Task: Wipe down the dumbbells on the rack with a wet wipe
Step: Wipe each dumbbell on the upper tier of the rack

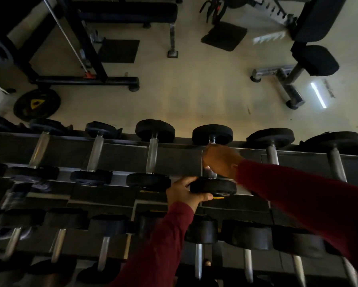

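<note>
Dumbbell rack [174, 160], two tiers of black round-headed dumbbells with chrome handles, seen from above against a pale gym floor [194, 90]. Both arms, in dark red sleeves, reach forward to one dumbbell [213, 186] on the upper tier. Right hand [221, 160], wrist bent downward, is closed around this dumbbell's chrome handle; a wet wipe cannot be made out beneath it. Left hand [184, 193] cups the near head from the left, fingers over the top edge and thumb along the underside, gripping it.
</note>
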`<state>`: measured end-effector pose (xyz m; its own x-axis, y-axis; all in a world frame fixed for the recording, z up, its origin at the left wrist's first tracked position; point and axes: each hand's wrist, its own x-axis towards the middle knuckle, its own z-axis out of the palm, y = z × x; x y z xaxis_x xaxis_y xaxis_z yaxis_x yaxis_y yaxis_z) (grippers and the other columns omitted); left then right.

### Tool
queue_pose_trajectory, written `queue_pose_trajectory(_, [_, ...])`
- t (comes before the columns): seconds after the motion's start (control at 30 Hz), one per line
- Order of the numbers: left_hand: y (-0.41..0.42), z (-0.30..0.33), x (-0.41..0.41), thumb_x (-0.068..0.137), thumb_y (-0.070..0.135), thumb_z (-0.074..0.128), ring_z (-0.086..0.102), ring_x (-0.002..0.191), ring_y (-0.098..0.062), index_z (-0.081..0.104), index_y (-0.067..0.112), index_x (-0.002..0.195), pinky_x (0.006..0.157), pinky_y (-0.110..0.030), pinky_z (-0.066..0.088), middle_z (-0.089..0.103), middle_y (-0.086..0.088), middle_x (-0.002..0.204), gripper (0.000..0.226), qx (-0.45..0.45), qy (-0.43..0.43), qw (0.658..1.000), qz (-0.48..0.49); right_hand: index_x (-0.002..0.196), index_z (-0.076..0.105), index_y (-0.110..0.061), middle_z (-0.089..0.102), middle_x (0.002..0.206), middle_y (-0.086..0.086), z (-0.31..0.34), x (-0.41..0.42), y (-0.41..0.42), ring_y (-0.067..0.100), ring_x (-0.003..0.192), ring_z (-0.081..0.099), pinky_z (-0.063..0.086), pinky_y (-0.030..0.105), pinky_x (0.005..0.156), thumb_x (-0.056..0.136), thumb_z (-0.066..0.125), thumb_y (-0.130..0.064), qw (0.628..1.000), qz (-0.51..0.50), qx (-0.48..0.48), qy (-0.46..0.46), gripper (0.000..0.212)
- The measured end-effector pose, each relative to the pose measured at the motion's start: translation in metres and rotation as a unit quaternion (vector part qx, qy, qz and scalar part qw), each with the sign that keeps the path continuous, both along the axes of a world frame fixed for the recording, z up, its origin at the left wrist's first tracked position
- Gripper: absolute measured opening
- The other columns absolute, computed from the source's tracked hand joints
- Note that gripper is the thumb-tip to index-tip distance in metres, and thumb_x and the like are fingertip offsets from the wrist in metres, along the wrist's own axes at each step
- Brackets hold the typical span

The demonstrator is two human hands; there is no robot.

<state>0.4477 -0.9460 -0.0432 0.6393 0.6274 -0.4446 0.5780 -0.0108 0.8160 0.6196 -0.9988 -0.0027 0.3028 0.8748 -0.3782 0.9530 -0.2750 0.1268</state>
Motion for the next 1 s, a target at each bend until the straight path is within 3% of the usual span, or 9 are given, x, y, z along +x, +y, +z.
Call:
queue_pose_trajectory(0.13, [-0.002,0.008,0.000,0.062,0.013,0.092,0.058,0.099,-0.002,0.070,0.019,0.119,0.084,-0.005,0.041,0.067,0.006,0.115,0.061,0.017,-0.001,0.999,-0.028,0.107,0.072,-0.018,0.071,0.109,0.000,0.005,-0.003,-0.019,0.005,0.085,0.067,0.053,0.017,0.080,0.095,0.057,-0.011,0.969,-0.156,0.097,0.165,0.020])
queue_pose_trajectory(0.23, [-0.004,0.020,-0.003,0.073,0.007,0.081,0.058,0.096,0.000,0.069,0.017,0.119,0.085,-0.006,0.044,0.069,0.001,0.115,0.048,0.052,-0.014,0.998,-0.041,0.104,0.074,-0.021,0.069,0.099,-0.009,0.009,0.002,-0.038,-0.001,0.072,0.062,0.049,0.010,0.065,0.095,0.057,-0.010,0.892,-0.334,0.173,0.250,0.022])
queue_pose_trajectory(0.3, [-0.008,0.027,-0.002,0.075,0.006,0.076,0.062,0.097,-0.002,0.070,0.019,0.115,0.093,-0.017,0.050,0.071,0.000,0.112,0.042,0.084,-0.041,0.995,-0.046,0.106,0.074,-0.020,0.072,0.100,-0.001,0.013,0.007,-0.058,0.009,0.084,0.067,0.056,0.023,0.081,0.093,0.058,-0.006,0.784,-0.468,0.211,0.349,0.025])
queue_pose_trajectory(0.4, [-0.024,0.037,0.007,0.076,0.011,0.072,0.065,0.096,-0.007,0.071,0.025,0.106,0.093,-0.029,0.054,0.070,0.005,0.104,0.034,0.151,-0.079,0.982,-0.079,0.113,0.066,-0.009,0.070,0.112,0.015,0.033,0.012,-0.095,0.023,0.099,0.068,0.058,0.035,0.086,0.089,0.061,-0.004,0.494,-0.607,0.325,0.531,0.025])
queue_pose_trajectory(0.43, [-0.032,0.039,0.011,0.076,0.014,0.070,0.065,0.096,-0.009,0.071,0.027,0.106,0.091,-0.030,0.055,0.069,0.005,0.104,0.033,0.171,-0.088,0.977,-0.095,0.114,0.065,-0.007,0.071,0.112,0.014,0.041,0.014,-0.109,0.023,0.099,0.069,0.059,0.031,0.079,0.089,0.064,-0.007,0.433,-0.613,0.354,0.558,0.025])
queue_pose_trajectory(0.5, [-0.052,0.045,0.021,0.077,0.018,0.070,0.062,0.098,-0.009,0.069,0.031,0.108,0.092,-0.030,0.055,0.063,0.005,0.107,0.034,0.185,-0.095,0.969,-0.137,0.112,0.067,-0.009,0.073,0.105,0.008,0.052,0.021,-0.137,0.016,0.091,0.070,0.057,0.022,0.067,0.087,0.070,-0.013,0.458,-0.603,0.352,0.550,0.025])
queue_pose_trajectory(0.7, [-0.127,0.050,0.062,0.076,0.035,0.074,0.065,0.103,-0.018,0.070,0.023,0.115,0.097,-0.036,0.051,0.071,0.000,0.109,0.040,0.173,-0.053,0.965,-0.190,0.094,0.074,-0.027,0.074,0.103,-0.004,0.049,0.061,-0.201,0.011,0.095,0.069,0.055,0.032,0.093,0.079,0.081,-0.024,0.758,-0.532,0.241,0.290,0.017])
queue_pose_trajectory(0.8, [-0.159,0.044,0.081,0.071,0.050,0.082,0.059,0.118,-0.018,0.061,0.024,0.130,0.103,-0.028,0.045,0.065,0.000,0.125,0.068,0.136,0.033,0.964,-0.226,0.085,0.072,-0.031,0.070,0.101,-0.011,0.045,0.078,-0.216,0.005,0.092,0.064,0.052,0.028,0.094,0.079,0.080,-0.019,0.813,-0.490,0.179,0.259,0.016])
queue_pose_trajectory(1.0, [-0.184,0.033,0.094,0.067,0.046,0.087,0.060,0.115,-0.016,0.066,0.025,0.126,0.105,-0.024,0.041,0.067,0.002,0.125,0.066,0.147,0.069,0.981,-0.107,0.091,0.075,-0.019,0.072,0.092,-0.002,0.005,0.094,-0.218,0.009,0.090,0.065,0.050,0.024,0.089,0.087,0.071,-0.033,0.907,-0.331,0.080,0.248,0.015])
